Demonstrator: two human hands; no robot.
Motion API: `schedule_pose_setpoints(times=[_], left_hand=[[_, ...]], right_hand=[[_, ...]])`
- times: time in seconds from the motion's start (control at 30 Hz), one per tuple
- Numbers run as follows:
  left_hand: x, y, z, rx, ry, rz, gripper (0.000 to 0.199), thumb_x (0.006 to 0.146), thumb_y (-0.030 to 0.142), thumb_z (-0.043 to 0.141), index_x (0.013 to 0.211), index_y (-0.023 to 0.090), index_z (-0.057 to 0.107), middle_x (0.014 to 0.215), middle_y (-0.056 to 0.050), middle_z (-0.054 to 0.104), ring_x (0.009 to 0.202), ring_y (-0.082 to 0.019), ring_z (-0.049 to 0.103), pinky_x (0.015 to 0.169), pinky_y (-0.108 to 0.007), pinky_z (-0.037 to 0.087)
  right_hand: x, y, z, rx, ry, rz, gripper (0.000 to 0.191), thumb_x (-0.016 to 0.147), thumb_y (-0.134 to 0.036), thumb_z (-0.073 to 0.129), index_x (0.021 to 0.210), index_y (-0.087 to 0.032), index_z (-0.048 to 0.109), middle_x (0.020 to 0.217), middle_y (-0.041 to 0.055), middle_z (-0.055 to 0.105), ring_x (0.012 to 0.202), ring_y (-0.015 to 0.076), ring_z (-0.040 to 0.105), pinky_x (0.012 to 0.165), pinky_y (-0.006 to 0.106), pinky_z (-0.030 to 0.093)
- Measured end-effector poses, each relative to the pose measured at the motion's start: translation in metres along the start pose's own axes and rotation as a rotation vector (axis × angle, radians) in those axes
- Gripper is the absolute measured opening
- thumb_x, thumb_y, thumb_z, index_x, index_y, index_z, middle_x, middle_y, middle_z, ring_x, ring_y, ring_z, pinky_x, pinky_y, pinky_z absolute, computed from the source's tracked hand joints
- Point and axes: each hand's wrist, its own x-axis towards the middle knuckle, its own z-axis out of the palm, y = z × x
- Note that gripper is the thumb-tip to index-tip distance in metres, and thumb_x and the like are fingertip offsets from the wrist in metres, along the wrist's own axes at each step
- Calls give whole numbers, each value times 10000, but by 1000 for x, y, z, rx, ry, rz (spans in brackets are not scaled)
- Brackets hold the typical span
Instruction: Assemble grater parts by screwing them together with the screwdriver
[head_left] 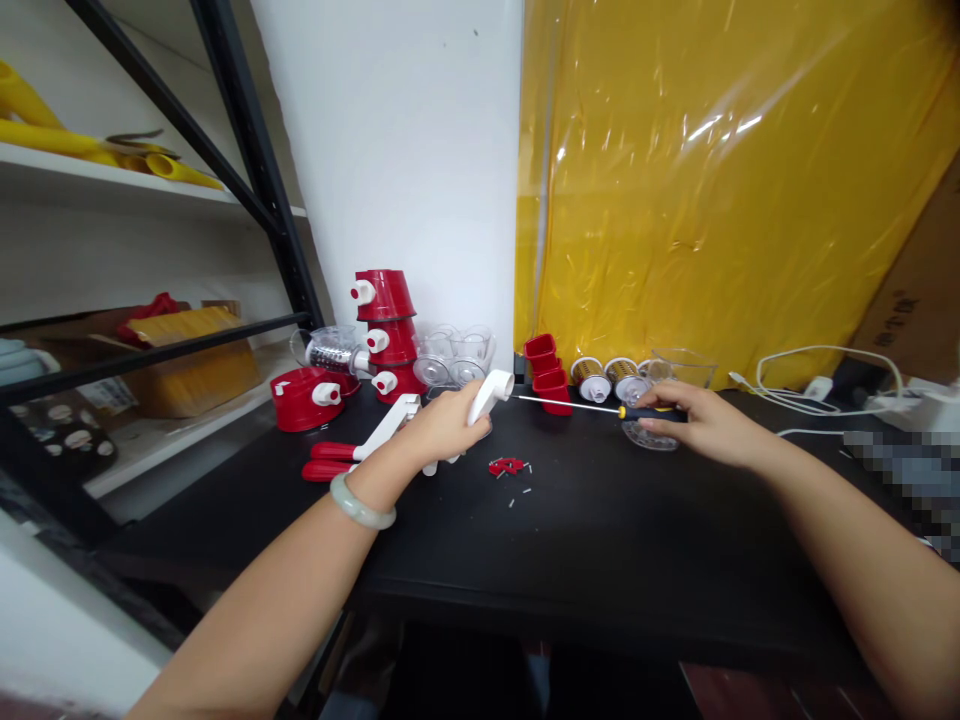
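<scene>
The left hand (446,425) grips a white crank (491,390) above the bench (570,530); it looks light, stiff, best held by its arm. The right grasps the screwdriver (652,412) by its handle.

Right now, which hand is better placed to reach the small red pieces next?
Probably the left hand: it is nearer the small red pieces than the right hand. Neither is free, though: the left holds a white handle, the right a screwdriver.
</scene>
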Motion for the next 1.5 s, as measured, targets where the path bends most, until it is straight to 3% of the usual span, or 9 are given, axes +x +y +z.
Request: schedule_pose_setpoints(times=[0.6, 1.23, 1.5], left_hand=[[0, 0, 0, -5, -8, -3, 457, 844, 376, 473, 1277, 231, 481, 838, -55, 668, 687, -212, 612, 591, -292, 366], [-1, 4, -2, 2, -11, -9, 446, 839, 364, 487, 1264, 230, 495, 846, -51, 671, 685, -209, 613, 581, -285, 356], [-1, 2, -1, -16, -5, -6, 430, 840, 375, 490, 1246, 235, 510, 825, -43, 669, 674, -208, 607, 578, -285, 350]], right_hand=[[0, 2, -1, -8, 53, -12, 287, 789, -483, 640, 917, -232, 691, 1005, 83, 707, 947, 293, 653, 862, 461, 491], [0, -1, 0, 3, -5, -16, 301, 788, -502, 644, 911, -231, 694, 973, 61, 718, 922, 270, 662, 846, 412, 493], [0, 2, 1, -12, 2, -4, 277, 794, -460, 645, 932, -224, 690, 1011, 75, 709, 961, 285, 646, 877, 447, 477]])
